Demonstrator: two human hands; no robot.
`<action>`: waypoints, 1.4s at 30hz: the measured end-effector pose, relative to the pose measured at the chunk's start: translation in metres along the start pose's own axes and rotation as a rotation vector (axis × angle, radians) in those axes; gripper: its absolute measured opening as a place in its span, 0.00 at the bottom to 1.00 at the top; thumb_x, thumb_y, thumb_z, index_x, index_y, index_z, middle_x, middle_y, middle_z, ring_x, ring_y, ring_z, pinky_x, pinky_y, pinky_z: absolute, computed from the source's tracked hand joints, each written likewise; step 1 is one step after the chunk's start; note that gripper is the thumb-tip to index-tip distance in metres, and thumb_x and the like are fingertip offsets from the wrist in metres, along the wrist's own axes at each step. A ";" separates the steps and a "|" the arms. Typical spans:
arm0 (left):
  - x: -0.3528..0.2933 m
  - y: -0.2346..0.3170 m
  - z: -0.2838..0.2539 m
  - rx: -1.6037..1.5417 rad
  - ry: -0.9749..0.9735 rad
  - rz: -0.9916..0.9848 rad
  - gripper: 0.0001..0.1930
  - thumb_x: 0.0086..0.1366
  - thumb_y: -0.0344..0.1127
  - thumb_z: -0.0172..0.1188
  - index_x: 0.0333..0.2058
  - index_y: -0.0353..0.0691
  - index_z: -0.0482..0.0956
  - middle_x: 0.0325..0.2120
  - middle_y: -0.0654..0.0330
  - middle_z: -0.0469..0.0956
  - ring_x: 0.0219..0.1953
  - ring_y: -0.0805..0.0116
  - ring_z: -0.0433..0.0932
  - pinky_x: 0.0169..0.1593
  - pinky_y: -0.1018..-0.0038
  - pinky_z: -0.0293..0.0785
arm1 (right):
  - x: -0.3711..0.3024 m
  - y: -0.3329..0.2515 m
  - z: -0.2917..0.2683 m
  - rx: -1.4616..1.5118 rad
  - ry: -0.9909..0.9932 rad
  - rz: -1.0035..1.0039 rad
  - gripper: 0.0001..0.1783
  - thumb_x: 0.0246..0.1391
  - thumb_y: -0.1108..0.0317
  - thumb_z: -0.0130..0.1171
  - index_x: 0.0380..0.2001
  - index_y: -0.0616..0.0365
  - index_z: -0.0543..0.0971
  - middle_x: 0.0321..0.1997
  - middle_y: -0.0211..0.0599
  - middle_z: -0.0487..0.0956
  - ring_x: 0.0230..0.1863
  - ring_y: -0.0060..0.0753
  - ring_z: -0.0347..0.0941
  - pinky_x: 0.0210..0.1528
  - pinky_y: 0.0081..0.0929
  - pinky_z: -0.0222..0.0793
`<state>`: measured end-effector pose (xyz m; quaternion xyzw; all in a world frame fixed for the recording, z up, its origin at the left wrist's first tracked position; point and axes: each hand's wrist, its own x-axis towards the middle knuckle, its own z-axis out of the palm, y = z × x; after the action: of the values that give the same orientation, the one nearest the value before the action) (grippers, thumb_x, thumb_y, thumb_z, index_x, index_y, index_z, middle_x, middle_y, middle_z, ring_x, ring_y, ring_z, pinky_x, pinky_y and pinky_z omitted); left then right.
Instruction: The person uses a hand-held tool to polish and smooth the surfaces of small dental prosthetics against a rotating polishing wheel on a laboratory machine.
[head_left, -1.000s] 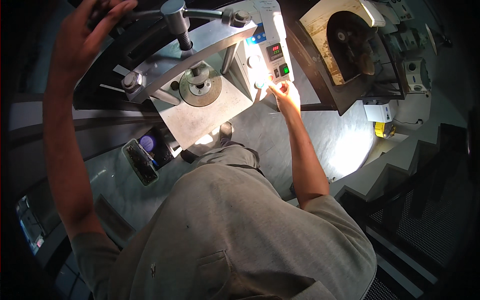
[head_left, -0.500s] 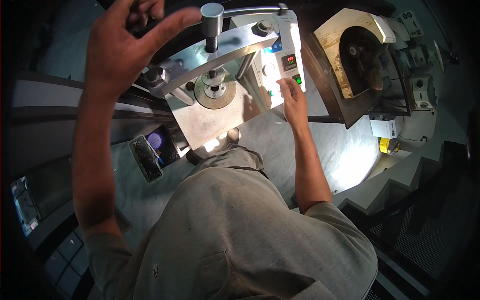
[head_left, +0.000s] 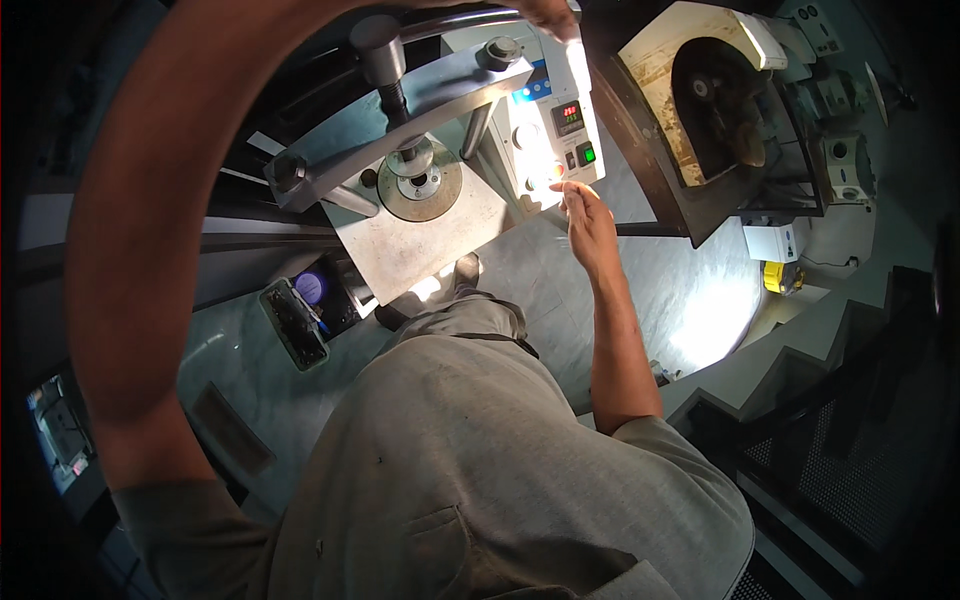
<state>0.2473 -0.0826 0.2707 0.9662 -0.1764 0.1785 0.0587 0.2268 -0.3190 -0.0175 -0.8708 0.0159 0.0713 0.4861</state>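
A bench press with a metal crossbeam point(head_left: 400, 120), a thick vertical screw point(head_left: 380, 50) and a round plate point(head_left: 425, 185) stands before me on a pale base point(head_left: 420, 245). Its white control panel point(head_left: 545, 140) on the right carries a digital display point(head_left: 568, 117), knobs and a lit green switch point(head_left: 587, 154). My right hand point(head_left: 590, 225) is at the panel's lower edge, fingers curled together, the index fingertip by a small button in bright glare. Over the press reaches my left arm; my left hand point(head_left: 550, 16) is near the end of a long metal bar point(head_left: 460, 20), its fingers partly cut off by the frame.
To the right is a cream-coloured machine housing point(head_left: 640, 60) with a dark arched opening, on a dark stand point(head_left: 690, 200). An open tray point(head_left: 295, 325) and a purple round lid point(head_left: 310, 287) lie at the left. A yellow object point(head_left: 782, 277) sits near a white box point(head_left: 768, 245).
My left hand has swung from the upper left, across the press, to the right end of the bar. My right hand has dropped slightly down the panel. The view has shifted a little.
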 end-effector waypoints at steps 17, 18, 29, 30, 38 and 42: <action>-0.091 -0.183 0.042 -0.335 0.272 -0.433 0.26 0.62 0.54 0.62 0.48 0.38 0.76 0.26 0.68 0.68 0.29 0.79 0.66 0.38 0.81 0.65 | -0.009 -0.032 0.056 0.360 -0.270 -0.176 0.18 0.63 0.58 0.55 0.44 0.63 0.80 0.38 0.38 0.81 0.37 0.28 0.78 0.38 0.23 0.72; -0.115 -0.199 0.043 -0.267 0.338 -0.530 0.29 0.62 0.56 0.61 0.51 0.37 0.75 0.25 0.69 0.67 0.28 0.80 0.65 0.36 0.81 0.64 | -0.009 -0.040 0.059 0.267 -0.253 -0.223 0.16 0.64 0.61 0.55 0.44 0.63 0.79 0.37 0.36 0.80 0.38 0.26 0.77 0.40 0.23 0.72; -0.418 -0.120 0.149 -1.081 0.544 -1.720 0.16 0.62 0.49 0.61 0.39 0.47 0.70 0.27 0.70 0.67 0.23 0.83 0.60 0.26 0.84 0.54 | 0.005 -0.046 0.066 0.379 -0.338 -0.158 0.19 0.65 0.57 0.51 0.42 0.65 0.78 0.34 0.42 0.81 0.34 0.30 0.79 0.39 0.26 0.72; -0.406 -0.093 0.151 -1.084 0.563 -1.828 0.20 0.62 0.49 0.61 0.46 0.48 0.67 0.29 0.68 0.68 0.23 0.83 0.61 0.26 0.84 0.55 | 0.003 -0.047 0.069 0.525 -0.362 -0.065 0.20 0.66 0.56 0.50 0.41 0.66 0.79 0.33 0.41 0.81 0.33 0.28 0.78 0.40 0.25 0.72; -0.362 -0.026 0.173 -1.547 0.110 -1.378 0.24 0.70 0.50 0.50 0.60 0.47 0.65 0.36 0.67 0.67 0.26 0.83 0.58 0.27 0.85 0.55 | -0.071 -0.070 0.141 0.819 -1.011 0.438 0.16 0.60 0.74 0.56 0.51 0.64 0.74 0.42 0.40 0.81 0.41 0.26 0.78 0.47 0.21 0.75; -0.326 -0.011 0.169 -1.467 0.116 -1.233 0.21 0.72 0.51 0.47 0.52 0.43 0.72 0.29 0.71 0.67 0.27 0.85 0.61 0.29 0.85 0.56 | -0.094 -0.084 0.176 0.848 -1.220 0.364 0.10 0.62 0.72 0.55 0.45 0.62 0.74 0.38 0.36 0.80 0.41 0.26 0.78 0.45 0.21 0.74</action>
<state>0.0209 0.0017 -0.0059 0.6014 0.2981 0.0090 0.7412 0.1227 -0.1286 -0.0243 -0.3998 -0.0860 0.6065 0.6819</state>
